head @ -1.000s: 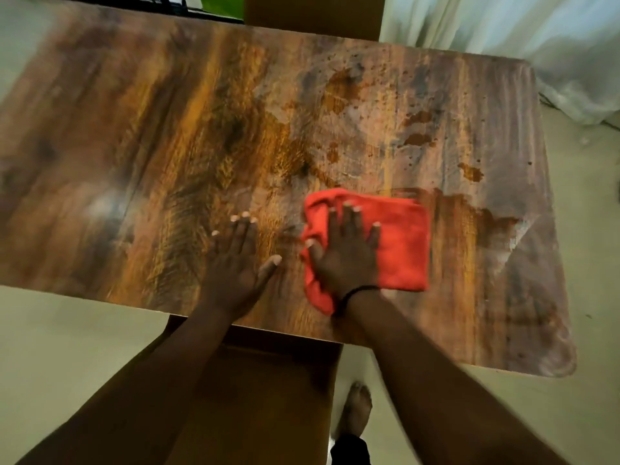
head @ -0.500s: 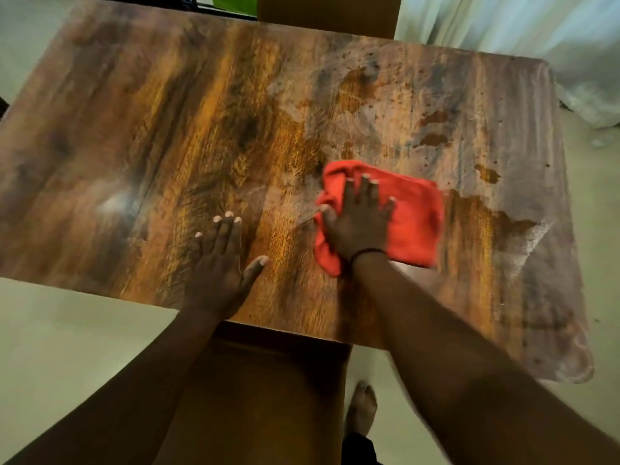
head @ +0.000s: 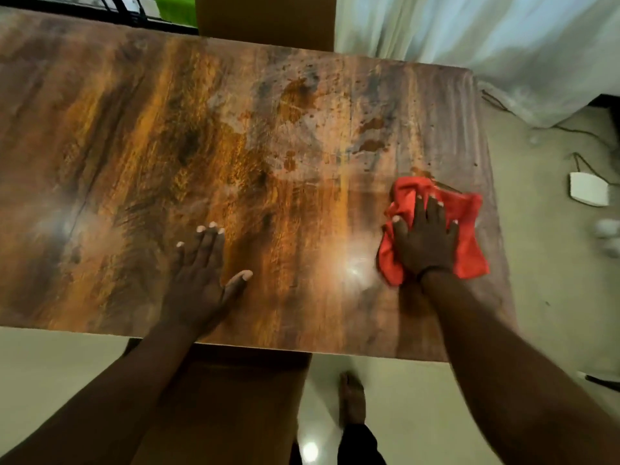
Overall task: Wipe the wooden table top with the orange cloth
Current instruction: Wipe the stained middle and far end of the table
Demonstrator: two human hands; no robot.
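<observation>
The wooden table top (head: 141,156) fills most of the view, with brown stains and spatter across its far right part. An orange cloth (head: 469,229) lies bunched near the table's right edge. My right hand (head: 424,241) presses flat on the cloth with straight, spread fingers. My left hand (head: 201,280) rests flat on the bare wood near the front edge, fingers straight and thumb out to the right.
A white curtain (head: 486,38) hangs beyond the table's far right corner. On the floor to the right lie a white adapter (head: 588,188) and dark cables. A brown box (head: 228,411) stands under the front edge, my bare foot (head: 350,401) beside it.
My right hand has slid the cloth from the table's middle to near its right edge. The stains that lay to the right of the cloth are gone. My left hand stayed flat in place.
</observation>
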